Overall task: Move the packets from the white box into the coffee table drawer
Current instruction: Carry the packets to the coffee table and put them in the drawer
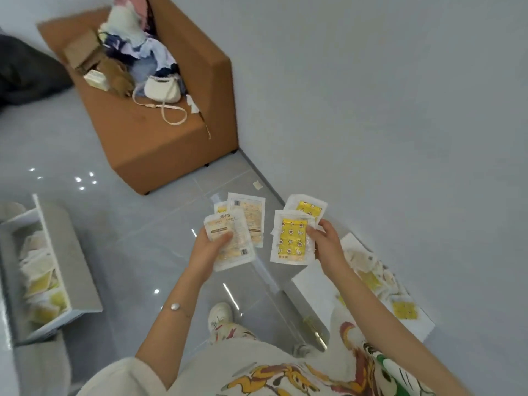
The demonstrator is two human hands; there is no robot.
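Left hand point(210, 250) grips fanned packets point(248, 217), pale printed backs with barcodes. Right hand point(328, 242) grips two yellow packets point(293, 241), star-patterned, white-bordered.

The grey polished floor tiles point(137, 252) around the centre are glossy and mirror small lights, while the plain pale grey wall point(400, 110) at 2 o'clock looks matt and smooth. At 11 o'clock the tan block-shaped armchair point(160, 144) is covered in matt cloth, and the small white handbag point(163, 90) on it has a smooth, faintly shiny skin. The white-edged flat packets point(291, 241) at the centre look like crinkled translucent plastic film over glossy yellow-gold foil, and the thin silver bracelet point(175, 306) at 7 o'clock shines like metal.
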